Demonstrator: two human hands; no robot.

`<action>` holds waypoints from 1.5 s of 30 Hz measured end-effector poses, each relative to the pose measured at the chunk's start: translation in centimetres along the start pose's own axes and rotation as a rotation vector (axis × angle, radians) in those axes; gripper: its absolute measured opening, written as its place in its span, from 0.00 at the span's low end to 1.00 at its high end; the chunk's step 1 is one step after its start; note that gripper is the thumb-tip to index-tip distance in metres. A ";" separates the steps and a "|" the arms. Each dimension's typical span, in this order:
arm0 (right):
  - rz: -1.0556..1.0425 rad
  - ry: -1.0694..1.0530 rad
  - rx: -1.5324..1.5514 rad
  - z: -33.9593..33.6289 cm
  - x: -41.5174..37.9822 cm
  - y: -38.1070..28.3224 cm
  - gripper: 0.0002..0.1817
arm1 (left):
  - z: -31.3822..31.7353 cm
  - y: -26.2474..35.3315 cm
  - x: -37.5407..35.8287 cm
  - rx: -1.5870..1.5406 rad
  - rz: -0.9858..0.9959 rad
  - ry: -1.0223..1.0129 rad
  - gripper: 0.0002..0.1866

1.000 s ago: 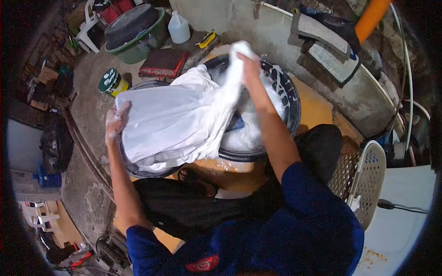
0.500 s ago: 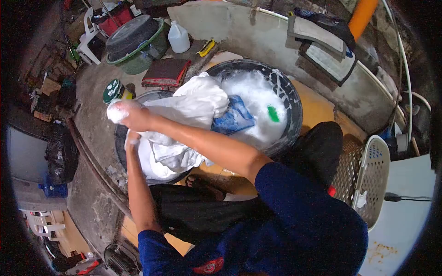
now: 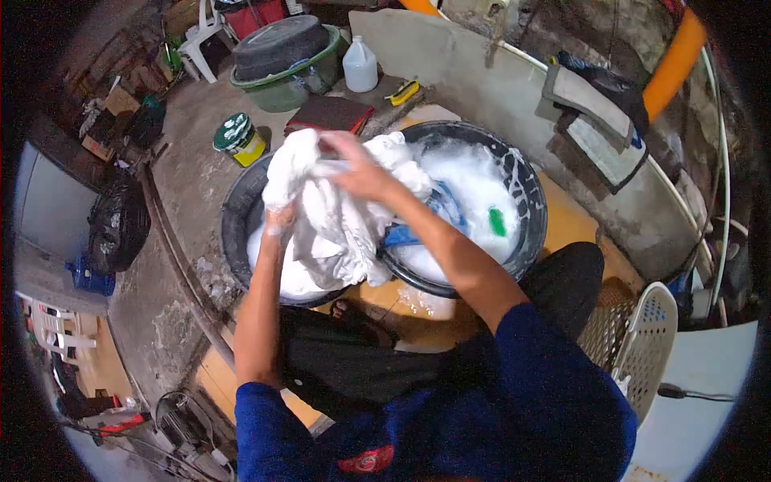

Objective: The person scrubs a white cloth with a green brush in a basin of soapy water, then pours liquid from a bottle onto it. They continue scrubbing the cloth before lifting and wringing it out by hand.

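Observation:
A bunched white cloth (image 3: pixel 337 229), wet and soapy, hangs over the left black basin and drapes toward the right one. My left hand (image 3: pixel 280 217) is closed on the cloth's left side, its fingers mostly hidden under the fabric. Against the raised top of the bundle is my right hand (image 3: pixel 361 170), blurred, its fingers stretched out and apart. The left basin (image 3: pixel 237 233) holds more white fabric. In the right basin (image 3: pixel 526 185), white suds surround a blue cloth (image 3: pixel 446 213) and a small green item (image 3: pixel 497 221).
A yellow-green tub (image 3: pixel 241 140) stands behind the left basin. Farther back are a folded dark mat (image 3: pixel 333 115), a yellow brush (image 3: pixel 404 92), a white jug (image 3: pixel 360 66) and a green tub (image 3: pixel 281 92). A perforated laundry basket (image 3: pixel 650 337) stands at my right.
My right hand has moved right, from the far-left soapy end to the bundle's top, and its fingers have spread. The white cloth is lifted and gathered more upright. The view has shifted.

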State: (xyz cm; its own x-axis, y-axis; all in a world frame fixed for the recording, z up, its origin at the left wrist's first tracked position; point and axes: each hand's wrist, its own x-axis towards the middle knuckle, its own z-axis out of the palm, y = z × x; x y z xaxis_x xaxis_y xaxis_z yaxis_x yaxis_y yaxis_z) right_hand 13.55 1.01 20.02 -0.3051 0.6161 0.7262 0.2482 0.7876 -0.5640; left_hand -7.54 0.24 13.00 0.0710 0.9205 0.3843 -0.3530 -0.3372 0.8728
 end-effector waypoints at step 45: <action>0.583 -1.315 -0.463 -10.5 -16.0 8.0 0.36 | -7.4 18.4 13.8 1.493 1.073 0.010 0.18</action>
State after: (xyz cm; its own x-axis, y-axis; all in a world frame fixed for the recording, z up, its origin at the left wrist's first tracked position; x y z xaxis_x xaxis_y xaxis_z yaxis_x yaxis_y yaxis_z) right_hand 30.08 -2.62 8.05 -0.5835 0.5982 -0.5492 0.8042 0.5200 -0.2880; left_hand -19.94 8.24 32.13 0.3936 0.2149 0.8938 0.7882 -0.5793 -0.2078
